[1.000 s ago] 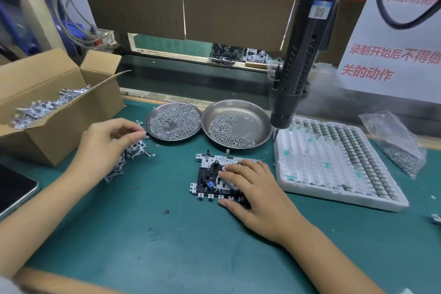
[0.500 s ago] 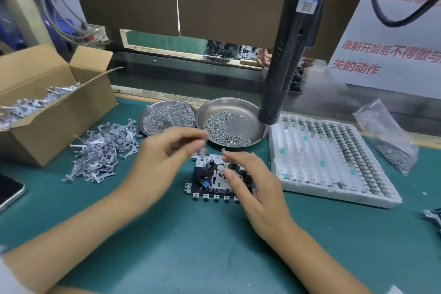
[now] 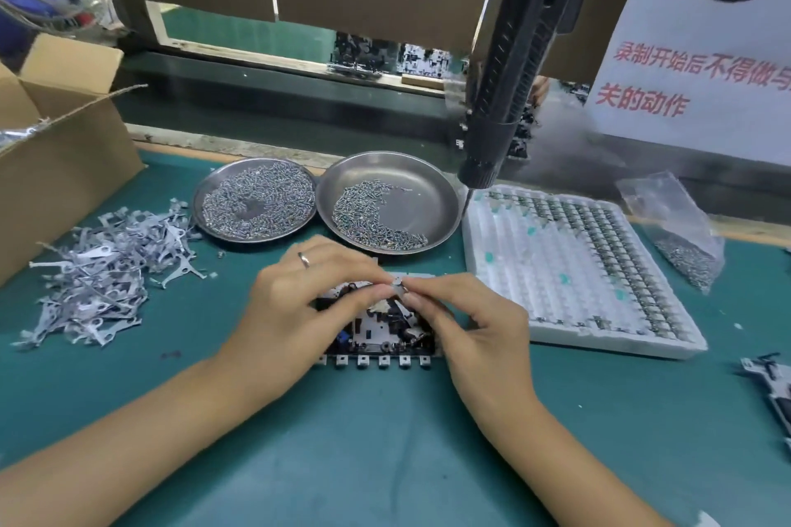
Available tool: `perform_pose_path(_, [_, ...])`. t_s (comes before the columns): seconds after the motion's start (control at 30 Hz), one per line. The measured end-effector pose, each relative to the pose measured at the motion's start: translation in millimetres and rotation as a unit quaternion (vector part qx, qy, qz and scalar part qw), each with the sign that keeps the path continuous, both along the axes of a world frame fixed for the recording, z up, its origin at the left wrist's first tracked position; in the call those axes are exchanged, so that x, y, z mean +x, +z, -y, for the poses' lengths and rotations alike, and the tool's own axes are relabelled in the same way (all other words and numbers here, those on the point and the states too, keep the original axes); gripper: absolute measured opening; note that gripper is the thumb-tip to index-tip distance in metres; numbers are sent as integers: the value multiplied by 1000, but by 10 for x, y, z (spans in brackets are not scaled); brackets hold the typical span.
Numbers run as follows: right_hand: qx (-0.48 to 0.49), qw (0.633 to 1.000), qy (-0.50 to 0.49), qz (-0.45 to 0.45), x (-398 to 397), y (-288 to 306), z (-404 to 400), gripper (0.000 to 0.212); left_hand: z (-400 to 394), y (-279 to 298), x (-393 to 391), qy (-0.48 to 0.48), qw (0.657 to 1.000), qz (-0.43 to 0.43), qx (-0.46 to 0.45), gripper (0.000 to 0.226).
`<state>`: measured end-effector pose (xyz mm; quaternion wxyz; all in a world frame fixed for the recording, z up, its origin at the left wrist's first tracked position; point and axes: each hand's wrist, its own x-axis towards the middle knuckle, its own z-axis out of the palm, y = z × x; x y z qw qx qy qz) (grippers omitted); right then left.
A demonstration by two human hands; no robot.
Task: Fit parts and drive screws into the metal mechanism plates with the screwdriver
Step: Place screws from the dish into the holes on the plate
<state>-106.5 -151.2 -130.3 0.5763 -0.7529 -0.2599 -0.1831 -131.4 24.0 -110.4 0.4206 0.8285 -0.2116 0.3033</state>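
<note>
Far left: open cardboard box on the green mat, grey stamped parts just visible inside at its top edge. Next to it, loose pile of the same grey metal levers spread on the mat, well apart from my hands. Behind, two round steel dishes touching rim to rim: left dish nearly full of small screws, right dish with screws along its left and front side, rest bare metal. My left hand, ring on one finger, fingers curled, thumb and fingertips pinching a small grey metal part from the left. My right hand pinches the same part from the right, thumb and index closed tight on it, other fingers curled under. Both grips narrow, fingertips nearly meeting. Part is held just above the rear edge of the mechanism plate; can't tell if it touches. Plate lies flat on the mat between and under my hands, just in front of the right dish, row of small square tabs along its near edge, black bits and one blue bit on top. Electric screwdriver hangs above, tilted, its tip over the back left corner of the white tray, nobody holding it. Tray's right-hand rows hold small dark components. Right of it, clear plastic bag with screws. Another plate cut off at far right edge.
</note>
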Motion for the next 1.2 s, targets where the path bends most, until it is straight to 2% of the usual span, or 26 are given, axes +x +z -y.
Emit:
perform_pose_path(0.13, [-58, 998, -16, 30, 25, -45, -5, 16, -31, -10, -14, 4, 983, -162, -80, 15])
perform_pose_path(0.33, [-94, 995, -8, -13, 20, -69, -13, 15, -103, -9, 11, -6, 962, -264, -64, 16])
perform_pose_path(0.43, [-97, 995, 9, -26, -9, -59, -14, 16, -125, 24, 15, -7, 955, -291, -52, 16])
perform_pose_path(0.7, [-156, 985, 47, 50, -50, -45, -10, 16, -156, 105, 11, -27, 937, -343, -53, 14])
perform_pose_path(0.93, [-199, 975, 75, 66, -63, -40, 18, 23, -175, 105, 6, -47, 920, -385, -64, 13])
perform_pose_path(1.2, [-247, 959, -43, 131, -141, -128, -43, 8, -166, 80, 13, -55, 922, -380, -53, 16])
